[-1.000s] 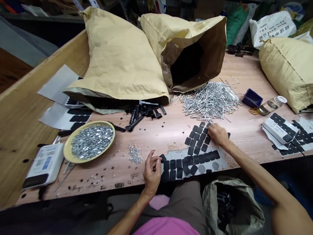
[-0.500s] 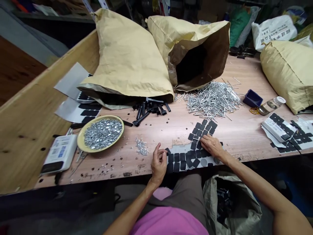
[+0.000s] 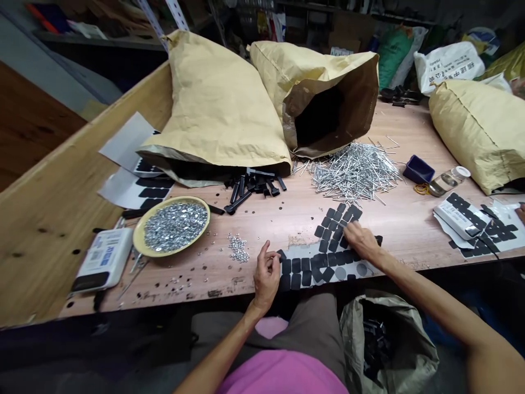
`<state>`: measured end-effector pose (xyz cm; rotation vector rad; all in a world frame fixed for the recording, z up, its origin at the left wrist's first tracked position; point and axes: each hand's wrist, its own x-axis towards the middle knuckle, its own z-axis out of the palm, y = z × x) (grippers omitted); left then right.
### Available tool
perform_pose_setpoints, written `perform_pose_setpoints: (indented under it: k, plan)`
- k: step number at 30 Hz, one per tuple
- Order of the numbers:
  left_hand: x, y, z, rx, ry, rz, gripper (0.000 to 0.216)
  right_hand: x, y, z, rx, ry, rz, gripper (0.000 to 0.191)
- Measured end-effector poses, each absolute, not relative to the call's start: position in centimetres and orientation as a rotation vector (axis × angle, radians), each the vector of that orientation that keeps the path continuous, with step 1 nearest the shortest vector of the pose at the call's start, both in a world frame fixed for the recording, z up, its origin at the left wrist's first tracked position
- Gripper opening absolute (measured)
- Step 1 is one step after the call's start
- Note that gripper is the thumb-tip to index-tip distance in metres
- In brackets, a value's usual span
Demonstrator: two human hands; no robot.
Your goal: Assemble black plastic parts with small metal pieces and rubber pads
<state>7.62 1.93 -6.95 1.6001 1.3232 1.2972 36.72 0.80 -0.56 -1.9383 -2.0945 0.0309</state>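
My right hand (image 3: 361, 242) is closed over the black rounded pads, its fingertips pinching a thin metal pin (image 3: 337, 223) that points left and is slightly blurred. Under and beside that hand lies a sheet of black adhesive pads (image 3: 328, 225). A backing strip (image 3: 301, 251) with more black pads runs along the table's front edge. At the strip's left end my left hand (image 3: 266, 278) has its fingers curled and thumb and forefinger together; whatever is between them is too small to make out. Left of it lie small silver washers (image 3: 238, 248).
A yellow bowl (image 3: 141, 236) holds many metal washers. Behind are a pile of metal pins (image 3: 355, 172), black plastic parts (image 3: 254, 186) and large paper sacks (image 3: 225, 109). A blue tray (image 3: 418, 169) and bottle (image 3: 449, 180) stand right. Another person's hand (image 3: 520, 212) shows at the right edge.
My right hand has shifted slightly right and up, with the pin still at its fingertips. The left hand stays put. Another person's fingers have appeared at the right edge.
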Motion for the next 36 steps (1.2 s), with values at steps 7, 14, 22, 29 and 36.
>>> perform_pose_setpoints:
  k: [7, 14, 22, 29, 36]
  plan:
    - [7.6, 2.0, -7.1, 1.644, 1.32, 1.292, 0.042, 34.8, -0.6, -1.8, -2.108, -2.5, -0.08, 0.021]
    - [7.7, 2.0, -7.2, 1.63, 1.347, 1.283, 0.042, 36.3, 0.6, -1.2, -2.15, -2.337, -0.101, 0.023]
    - [7.6, 2.0, -7.1, 1.636, 1.345, 1.283, 0.041, 34.8, 1.1, -0.3, -2.098, -2.314, 0.077, 0.025]
    - [7.4, 1.9, -7.0, 1.591, 1.318, 1.25, 0.044, 36.5, -10.7, 4.9, -2.243, -2.044, 0.54, 0.023]
    - [7.8, 1.6, -6.9, 1.536, 1.298, 1.252, 0.039, 38.0, -19.4, 4.1, -2.309, -1.728, 0.796, 0.027]
